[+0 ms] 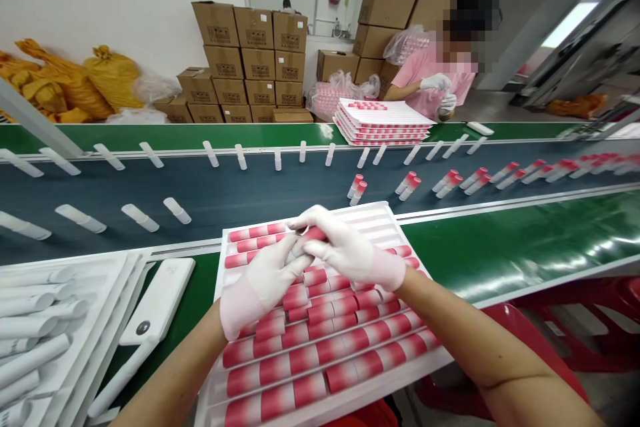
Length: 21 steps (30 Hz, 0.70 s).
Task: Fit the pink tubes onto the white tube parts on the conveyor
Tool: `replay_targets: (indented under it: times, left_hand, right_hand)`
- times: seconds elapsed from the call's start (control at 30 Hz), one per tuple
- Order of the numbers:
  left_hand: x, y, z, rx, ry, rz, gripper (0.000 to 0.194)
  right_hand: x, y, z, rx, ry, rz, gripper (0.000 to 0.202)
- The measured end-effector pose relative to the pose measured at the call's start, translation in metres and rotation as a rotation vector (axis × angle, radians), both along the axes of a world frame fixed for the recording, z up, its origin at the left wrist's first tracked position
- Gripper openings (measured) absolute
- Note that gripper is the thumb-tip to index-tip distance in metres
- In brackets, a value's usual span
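Note:
Both of my hands wear white gloves and meet over a white tray (pixel 385 217) filled with rows of red-and-pink tubes (pixel 320 350). My left hand (pixel 263 280) and my right hand (pixel 345 250) together pinch one red tube (pixel 315 234) just above the tray's upper rows. The tray's far right slots are bare. The tray rests on the green table edge in front of me.
A dark conveyor belt (pixel 250 193) carries white tubes at left and red-capped tubes (pixel 407 185) at right. A white tray of white tubes (pixel 45 320) and a white power bank (pixel 157 300) lie at left. Across the belt, a gloved person in pink stands by stacked trays (pixel 380 121). Cardboard boxes stand behind.

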<state>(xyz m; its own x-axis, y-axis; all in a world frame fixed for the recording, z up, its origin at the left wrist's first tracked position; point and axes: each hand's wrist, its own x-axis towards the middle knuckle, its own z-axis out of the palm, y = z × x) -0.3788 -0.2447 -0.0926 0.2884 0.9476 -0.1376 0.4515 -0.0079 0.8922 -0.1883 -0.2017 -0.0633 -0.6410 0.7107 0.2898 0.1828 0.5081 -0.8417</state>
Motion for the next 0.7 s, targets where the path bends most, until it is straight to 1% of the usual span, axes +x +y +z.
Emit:
replay_targets:
  times: [0.1,0.17,0.23,0.27,0.33,0.47,0.53,0.6,0.67,0.7]
  left_hand:
    - [0.001,0.006,-0.004,0.07,-0.037,0.063,0.032]
    - [0.0,0.01,-0.007,0.071,-0.044,0.089,0.03]
    - [-0.001,0.013,-0.009,0.029,-0.022,0.091,0.029]
    - [-0.001,0.013,-0.011,0.017,-0.022,0.094,0.029]
    - [0.002,0.012,-0.015,0.043,-0.064,0.128,0.026]
    - [0.01,0.009,-0.022,0.161,-0.138,0.225,0.019]
    - [0.011,0.009,-0.021,0.172,-0.123,0.246,0.018]
    - [0.007,0.01,-0.016,0.137,-0.086,0.214,0.017]
    - [-0.001,0.012,-0.01,0.073,-0.039,0.13,0.016]
    - [-0.005,0.013,-0.007,0.036,-0.024,0.069,0.016]
  right_hand:
    - [-0.009,-0.004,-0.01,-0.102,0.026,0.01,0.051]
    - [-0.014,-0.005,-0.015,-0.202,0.104,-0.019,0.055]
    - [-0.019,-0.004,-0.017,-0.255,0.163,-0.057,0.043]
    - [-0.021,-0.003,-0.017,-0.25,0.177,-0.076,0.035]
    - [-0.026,-0.002,-0.015,-0.218,0.183,-0.111,0.023]
    - [-0.034,-0.005,-0.012,-0.186,0.18,-0.2,0.012]
    - [-0.035,-0.005,-0.01,-0.155,0.168,-0.201,0.011]
    - [-0.034,-0.003,-0.006,-0.095,0.15,-0.144,0.017]
    - [-0.031,0.002,0.0,-0.055,0.134,-0.073,0.028]
    - [-0.029,0.004,0.003,-0.063,0.132,-0.046,0.032]
